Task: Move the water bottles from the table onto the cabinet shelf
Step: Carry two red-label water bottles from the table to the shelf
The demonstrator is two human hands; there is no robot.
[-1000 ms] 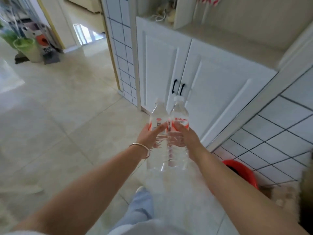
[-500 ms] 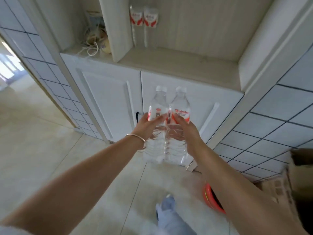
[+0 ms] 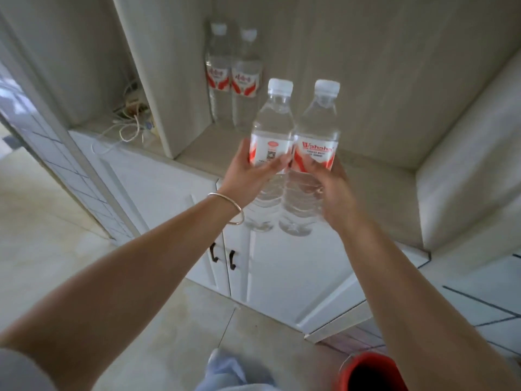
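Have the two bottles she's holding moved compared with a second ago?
Yes. The two held bottles have come up and closer to the cabinet: before, they sat in front of the door handles; now they are level with the shelf.

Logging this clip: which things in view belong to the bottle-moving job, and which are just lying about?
Job:
left hand
right hand
two held bottles
two shelved bottles
cabinet shelf

Lying about:
tangled cords
red bucket

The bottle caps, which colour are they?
White, on both held bottles, clearest in the head view.
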